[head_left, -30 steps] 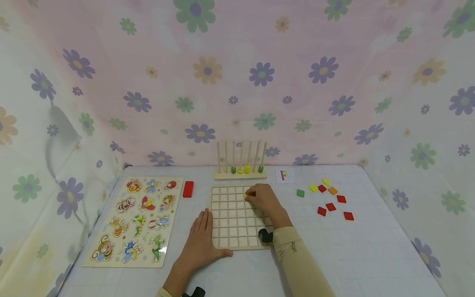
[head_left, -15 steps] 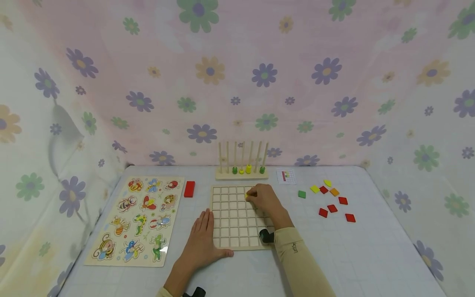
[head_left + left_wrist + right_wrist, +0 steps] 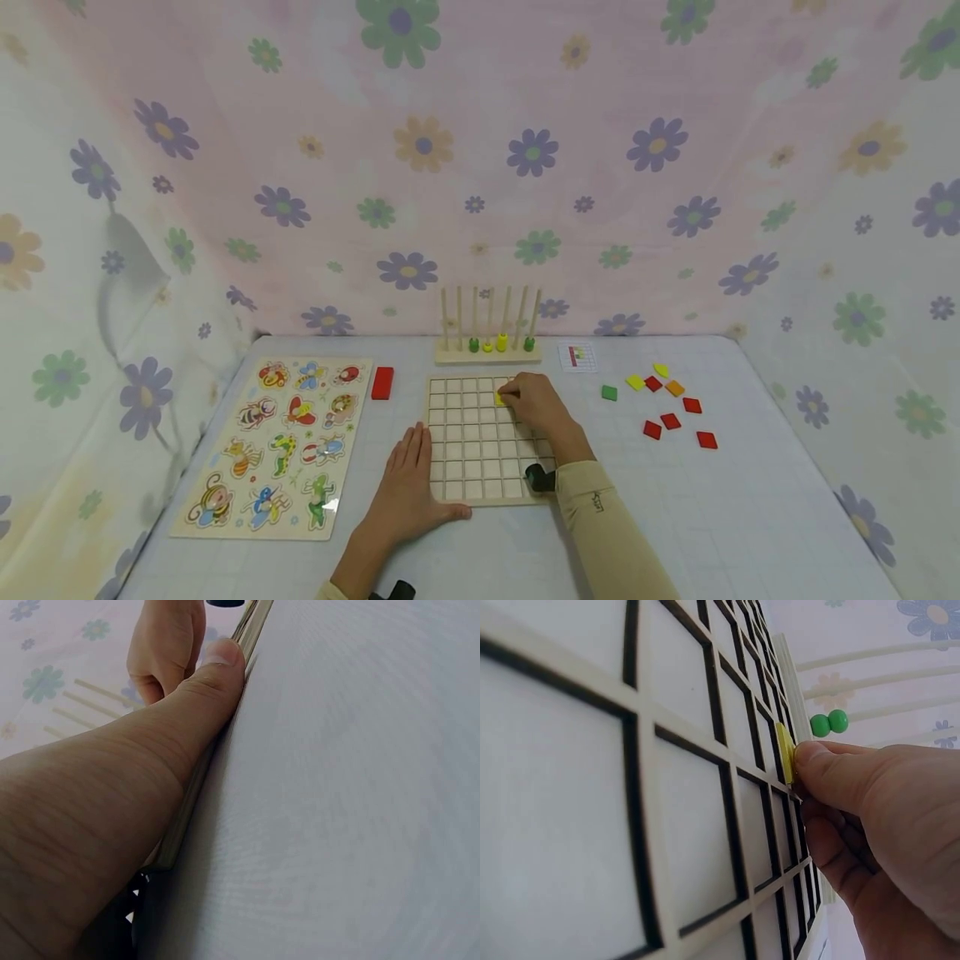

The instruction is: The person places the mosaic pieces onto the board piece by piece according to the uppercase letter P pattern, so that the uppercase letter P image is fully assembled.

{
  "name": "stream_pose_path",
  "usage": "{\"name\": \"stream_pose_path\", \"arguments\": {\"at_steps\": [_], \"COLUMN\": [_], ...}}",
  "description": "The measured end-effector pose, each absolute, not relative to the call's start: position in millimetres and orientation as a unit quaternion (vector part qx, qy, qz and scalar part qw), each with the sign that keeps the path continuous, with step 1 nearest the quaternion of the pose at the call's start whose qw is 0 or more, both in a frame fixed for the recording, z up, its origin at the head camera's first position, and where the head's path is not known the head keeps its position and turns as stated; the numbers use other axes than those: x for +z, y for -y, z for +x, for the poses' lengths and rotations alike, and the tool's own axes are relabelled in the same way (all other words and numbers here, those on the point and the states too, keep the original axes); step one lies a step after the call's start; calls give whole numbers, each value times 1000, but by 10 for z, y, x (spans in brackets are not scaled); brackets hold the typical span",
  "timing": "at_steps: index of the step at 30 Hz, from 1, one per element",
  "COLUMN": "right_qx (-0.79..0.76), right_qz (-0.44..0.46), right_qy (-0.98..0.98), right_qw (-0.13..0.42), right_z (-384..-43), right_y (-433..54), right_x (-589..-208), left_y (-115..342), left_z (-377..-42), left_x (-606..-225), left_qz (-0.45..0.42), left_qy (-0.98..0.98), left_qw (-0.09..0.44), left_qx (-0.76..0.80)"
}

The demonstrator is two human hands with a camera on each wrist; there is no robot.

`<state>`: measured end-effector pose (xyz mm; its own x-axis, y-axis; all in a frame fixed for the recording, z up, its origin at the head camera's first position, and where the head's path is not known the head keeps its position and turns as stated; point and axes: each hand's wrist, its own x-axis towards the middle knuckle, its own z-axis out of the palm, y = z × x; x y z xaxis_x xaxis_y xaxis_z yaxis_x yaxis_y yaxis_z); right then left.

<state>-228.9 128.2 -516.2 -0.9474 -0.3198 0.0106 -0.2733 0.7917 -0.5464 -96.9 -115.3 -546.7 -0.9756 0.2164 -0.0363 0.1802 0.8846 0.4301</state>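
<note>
A wooden grid board (image 3: 472, 450) with square cells lies on the table. With thumb and fingers, my right hand (image 3: 536, 404) pinches a yellow square tile (image 3: 786, 752) at a cell near the board's far edge. In the right wrist view the tile stands slightly proud of the grid strips, the thumb against it. My left hand (image 3: 408, 479) rests beside the board, straight fingers at its left edge and thumb along its front edge. The left wrist view shows that thumb (image 3: 206, 690) touching the board's side (image 3: 196, 791). My right forearm and hand hide the board's right part.
Several red, yellow, orange and green loose tiles, one a red tile (image 3: 692, 406), lie to the right. Behind the board stand a peg rack (image 3: 487, 356) and a small pattern card (image 3: 577, 357). An insect puzzle (image 3: 270, 450) and a red block (image 3: 382, 383) lie left.
My right hand stays over the same cell, and more of the yellow tile's face shows now, lying flatter on the board. The left hand keeps its place.
</note>
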Motion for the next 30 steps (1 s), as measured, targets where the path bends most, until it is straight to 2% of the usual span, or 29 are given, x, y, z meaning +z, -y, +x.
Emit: {"name": "stream_pose_path", "arguments": {"at_steps": [14, 21, 30], "right_qx": [-312, -311, -277], "right_qz": [-138, -129, -114], "right_qy": [-940, -941, -954], "right_qw": [31, 27, -8], "right_z": [-2271, -2285, -2321], "right_y": [-1481, -1742, -2187], "right_x": [-5129, -5081, -5132], "left_y": [1148, 1157, 1159], "left_z": [-955, -961, -964], "left_x": [-5463, -5448, -5470], "left_qz": [104, 103, 103], "left_qy": [-968, -969, -968], "left_qw": [40, 43, 46], "left_qx": [226, 222, 224]}}
